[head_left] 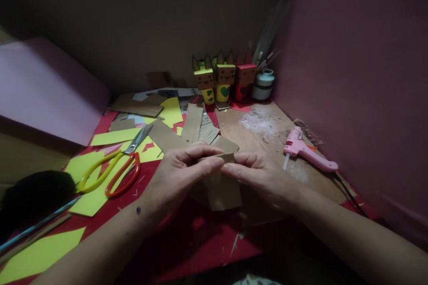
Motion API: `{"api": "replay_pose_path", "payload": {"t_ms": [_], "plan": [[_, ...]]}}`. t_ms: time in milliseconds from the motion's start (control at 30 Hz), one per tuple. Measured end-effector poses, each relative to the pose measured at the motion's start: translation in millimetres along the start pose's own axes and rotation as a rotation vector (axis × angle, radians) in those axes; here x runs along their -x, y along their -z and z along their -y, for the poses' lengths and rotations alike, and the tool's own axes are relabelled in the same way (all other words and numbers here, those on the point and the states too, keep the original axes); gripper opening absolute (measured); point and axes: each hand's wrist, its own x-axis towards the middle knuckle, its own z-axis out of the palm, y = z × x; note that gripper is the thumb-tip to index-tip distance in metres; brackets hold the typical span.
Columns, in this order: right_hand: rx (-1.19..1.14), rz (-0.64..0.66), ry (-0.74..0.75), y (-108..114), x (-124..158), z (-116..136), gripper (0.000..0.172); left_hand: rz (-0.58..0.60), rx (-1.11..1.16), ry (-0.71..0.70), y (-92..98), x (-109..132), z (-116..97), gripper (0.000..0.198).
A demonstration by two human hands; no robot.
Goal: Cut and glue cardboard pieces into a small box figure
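Observation:
Both hands meet in the middle of the head view, pinching a small piece of brown cardboard (228, 156) between thumbs and fingers. My left hand (190, 167) grips its left end, and my right hand (257, 173) its right end. The thumbs lie almost tip to tip along the near edge. Just below hangs or lies a larger cardboard panel (224, 193); whether it is joined to the held piece I cannot tell. More cardboard (227, 144) shows right behind the fingers. The curled fingertips behind the piece are partly hidden.
Scissors (129, 160) with yellow and red handles lie left on yellow paper (85, 169) and cardboard scraps (192, 122). A pink glue gun (307, 149) rests on a board at right. Several cardboard-headed figures (223, 80) and a jar (263, 84) stand at the back wall.

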Motion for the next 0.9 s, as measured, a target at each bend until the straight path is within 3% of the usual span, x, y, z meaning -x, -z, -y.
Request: {"api": "replay_pose_path", "payload": {"t_ms": [200, 300, 367, 500, 600, 667, 700, 767, 900], "plan": [[0.299, -0.07, 0.048, -9, 3, 0, 0.033, -0.016, -0.039, -0.11, -3.7, 7, -1, 0.016], [0.158, 0.025, -0.03, -8, 2, -3, 0.023, -0.055, -0.026, -0.113, 0.0, 8, -2, 0.018], [0.064, 0.07, -0.083, -5, 3, -6, 0.03, -0.118, 0.024, -0.125, 3.7, 7, -4, 0.018], [0.015, -0.021, -0.141, -3, 3, -12, 0.032, -0.242, 0.115, -0.231, 9.8, 4, -5, 0.014], [0.095, -0.091, -0.013, -2, 4, -13, 0.023, -0.197, 0.125, -0.307, 14.2, 5, -4, 0.012], [0.234, -0.15, 0.097, -1, 4, -11, 0.027, -0.072, 0.129, -0.321, 18.3, 5, -4, 0.005], [0.323, -0.201, 0.151, 0, 4, -11, 0.031, -0.015, 0.122, -0.31, 20.4, 5, -4, 0.015], [0.505, -0.335, 0.303, 4, 5, -10, 0.038, 0.032, 0.084, -0.264, 23.6, 3, -4, 0.033], [0.687, -0.475, 0.648, 13, 4, -14, 0.04, 0.005, 0.048, -0.037, 20.8, -2, -2, 0.03]]}}
